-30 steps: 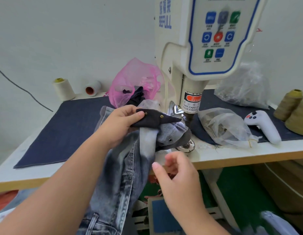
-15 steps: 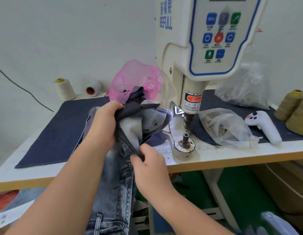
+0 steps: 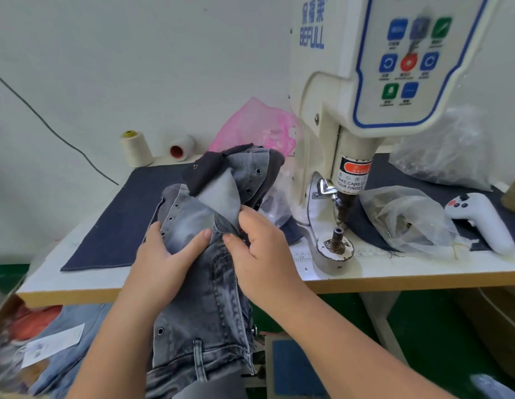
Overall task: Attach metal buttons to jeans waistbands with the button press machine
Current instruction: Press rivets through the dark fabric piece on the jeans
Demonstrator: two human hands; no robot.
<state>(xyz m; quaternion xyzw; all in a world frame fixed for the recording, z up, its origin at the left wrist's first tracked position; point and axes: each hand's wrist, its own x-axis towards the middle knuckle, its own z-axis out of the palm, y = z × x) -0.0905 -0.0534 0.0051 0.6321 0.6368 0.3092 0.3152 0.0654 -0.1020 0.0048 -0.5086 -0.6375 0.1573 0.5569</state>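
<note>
at the centre of the frame both hands grasp the grey jeans (image 3: 198,231) bunched over the desk (image 3: 77,286) edge: the left hand (image 3: 161,263) clutches the folded waistband, the right hand (image 3: 262,254) pinches the denim beside it. the button press machine (image 3: 351,116) stands at right, its lower die (image 3: 335,243) bare.

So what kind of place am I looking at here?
Most likely a garment workshop: a button press machine stands on the worktable, thread cones sit by the wall, and both hands hold washed jeans.
</note>
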